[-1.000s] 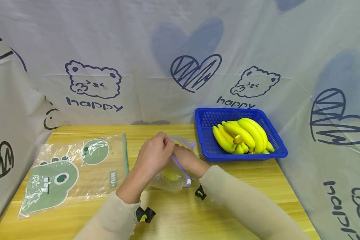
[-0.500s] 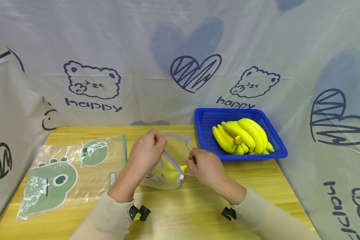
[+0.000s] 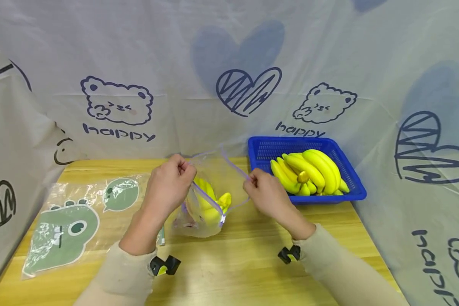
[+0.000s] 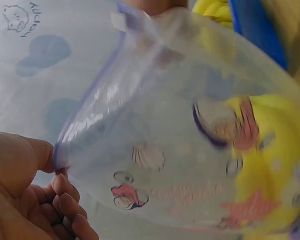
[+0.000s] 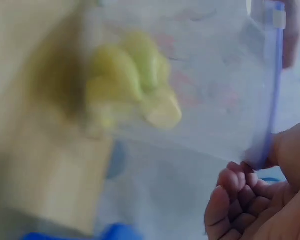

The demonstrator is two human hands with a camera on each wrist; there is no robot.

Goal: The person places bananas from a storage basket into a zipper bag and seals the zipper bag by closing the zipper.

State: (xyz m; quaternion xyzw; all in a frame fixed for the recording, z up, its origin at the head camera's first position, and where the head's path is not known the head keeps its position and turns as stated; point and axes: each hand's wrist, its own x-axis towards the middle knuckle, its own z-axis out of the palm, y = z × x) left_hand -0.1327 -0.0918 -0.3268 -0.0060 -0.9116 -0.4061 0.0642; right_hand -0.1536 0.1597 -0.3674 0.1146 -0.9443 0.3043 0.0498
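Observation:
A clear slider zip bag [image 3: 204, 228] with purple zip edges and cartoon prints is held up by both hands, its mouth spread wide. Inside lies a bunch of yellow bananas [image 3: 203, 193], its stem end toward the opening. My left hand [image 3: 167, 187] pinches the left side of the mouth between thumb and finger. On the opposite side, my right hand [image 3: 268, 193] pinches the other purple edge. The left wrist view shows the bananas [image 4: 270, 160] through the printed plastic. A white slider [image 5: 279, 20] sits at one end of the zip in the right wrist view.
At the back right, a blue basket [image 3: 313, 201] holds more bananas [image 3: 321, 170]. A larger clear bag with a green dinosaur print [image 3: 70, 229] lies flat at the left, partly behind my left arm. Patterned white cloth [image 3: 191, 123] encloses the wooden table [image 3: 233, 272].
From close together at the bag's mouth, my hands have drawn apart, the right hand going right and the left hand left. The mouth is wider, and the bananas show more plainly.

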